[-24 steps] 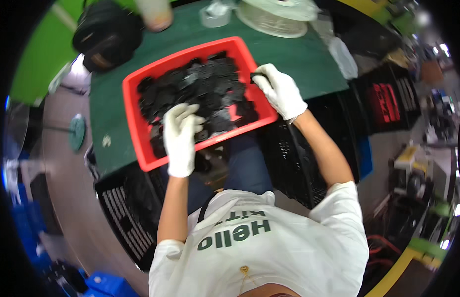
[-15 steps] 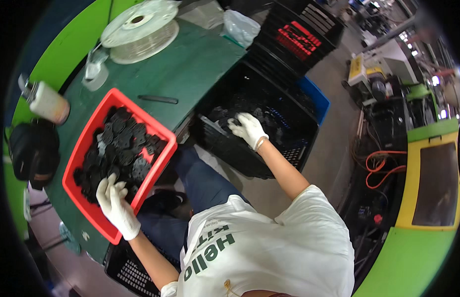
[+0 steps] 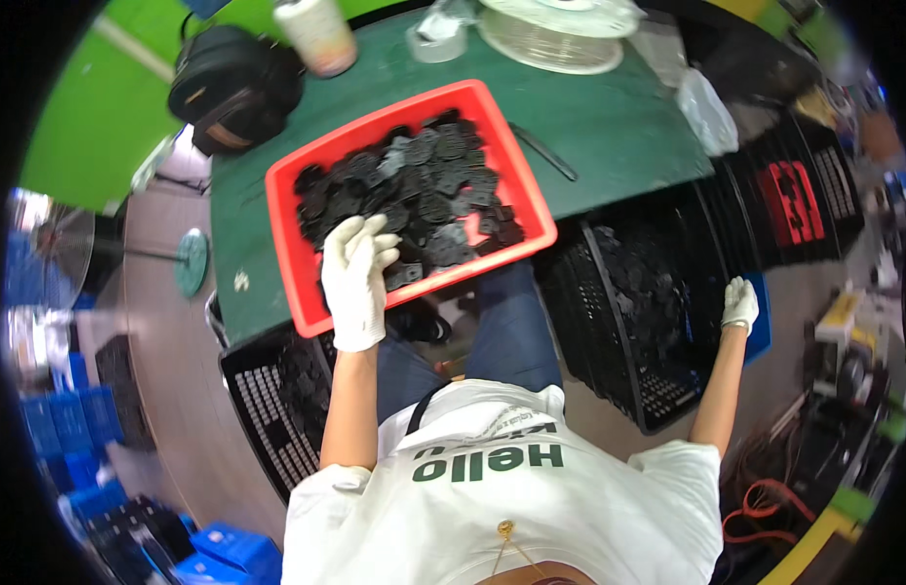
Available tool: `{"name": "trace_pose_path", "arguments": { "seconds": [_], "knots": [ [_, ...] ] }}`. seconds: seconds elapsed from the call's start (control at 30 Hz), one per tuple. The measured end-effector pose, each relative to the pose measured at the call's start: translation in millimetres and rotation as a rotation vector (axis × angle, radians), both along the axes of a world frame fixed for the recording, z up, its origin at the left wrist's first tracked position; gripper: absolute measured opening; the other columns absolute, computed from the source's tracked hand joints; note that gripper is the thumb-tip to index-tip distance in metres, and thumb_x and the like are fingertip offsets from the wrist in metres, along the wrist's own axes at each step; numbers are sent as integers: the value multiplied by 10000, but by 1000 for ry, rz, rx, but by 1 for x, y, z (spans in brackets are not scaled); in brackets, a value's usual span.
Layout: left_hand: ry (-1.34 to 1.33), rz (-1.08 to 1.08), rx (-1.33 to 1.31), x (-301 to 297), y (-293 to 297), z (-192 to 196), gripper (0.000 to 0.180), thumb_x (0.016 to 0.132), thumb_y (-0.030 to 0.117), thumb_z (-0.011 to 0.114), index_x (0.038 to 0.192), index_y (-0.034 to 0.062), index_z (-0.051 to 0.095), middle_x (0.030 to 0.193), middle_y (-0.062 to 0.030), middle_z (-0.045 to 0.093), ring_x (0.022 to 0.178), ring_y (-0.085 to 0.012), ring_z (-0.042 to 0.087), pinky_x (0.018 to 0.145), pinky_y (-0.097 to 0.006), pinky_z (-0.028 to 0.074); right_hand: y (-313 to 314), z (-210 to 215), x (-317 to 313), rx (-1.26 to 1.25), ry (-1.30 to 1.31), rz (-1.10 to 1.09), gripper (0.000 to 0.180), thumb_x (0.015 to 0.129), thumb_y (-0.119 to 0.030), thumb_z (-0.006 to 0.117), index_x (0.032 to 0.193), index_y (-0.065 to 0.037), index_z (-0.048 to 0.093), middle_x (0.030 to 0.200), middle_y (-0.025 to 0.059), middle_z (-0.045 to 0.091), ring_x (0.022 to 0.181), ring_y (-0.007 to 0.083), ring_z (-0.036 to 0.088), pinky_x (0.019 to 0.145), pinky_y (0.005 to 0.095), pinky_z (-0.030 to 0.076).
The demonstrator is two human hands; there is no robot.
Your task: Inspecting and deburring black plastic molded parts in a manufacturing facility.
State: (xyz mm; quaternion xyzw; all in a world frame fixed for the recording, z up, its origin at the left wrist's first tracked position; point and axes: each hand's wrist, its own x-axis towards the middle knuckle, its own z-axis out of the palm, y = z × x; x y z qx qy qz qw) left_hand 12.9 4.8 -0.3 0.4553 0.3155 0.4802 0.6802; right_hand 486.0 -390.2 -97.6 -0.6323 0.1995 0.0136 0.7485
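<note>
The left hand (image 3: 355,283) is hanging half-open over the tray (image 3: 523,185); the right hand (image 3: 739,304), poised near the crate (image 3: 622,336), is leaving its grip unclear.

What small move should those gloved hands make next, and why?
Probably move the right hand toward the red tray: it is out by the black crate's right edge, while the left hand is at the tray, where many black parts lie.

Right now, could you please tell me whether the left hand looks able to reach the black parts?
Probably yes: the left hand is at the near left side of the red tray, its fingers loosely bent close to the black parts, with no lid in the way.
</note>
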Motion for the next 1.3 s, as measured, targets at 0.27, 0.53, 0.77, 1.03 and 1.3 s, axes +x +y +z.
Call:
{"name": "trace_pose_path", "arguments": {
  "seconds": [0.27,0.53,0.77,1.03,1.3],
  "knots": [
    [71,283,165,-48,13,14,422,943,110,557,1287,-65,387,1226,-241,534,960,-228,619,839,-321,526,252,120,-190,-459,-1046,1266,147,859,-65,624,999,-41,660,964,97,655,903,224,635,814,315,499],
    [80,433,165,-64,9,11,364,964,93,501,1274,-55,378,1211,-236,530,960,-220,616,857,-318,521,399,108,-337,-479,-1866,2018,397,766,-241,707,1147,-179,619,1302,114,501,1250,349,431,1064,496,339],
    [34,379,119,-65,8,11,391,955,83,519,1290,-59,376,1239,-252,514,1006,-233,599,888,-337,494,428,95,-306,-707,-2097,1693,144,796,-199,654,936,-168,648,1134,69,593,1103,270,545,983,450,388],
    [5,365,102,-66,9,11,332,944,21,473,1263,-34,402,1190,-212,548,970,-201,604,862,-319,503,393,109,-255,-701,-1236,1633,208,882,-226,614,958,-38,664,998,122,646,969,279,578,839,379,456],
    [56,236,62,-68,11,14,308,961,56,482,1251,-31,429,1175,-188,579,937,-174,610,837,-300,504,375,133,-297,-211,-294,1708,250,921,-162,569,1124,-30,632,886,11,666,739,61,566,676,229,476]
  ]
}}
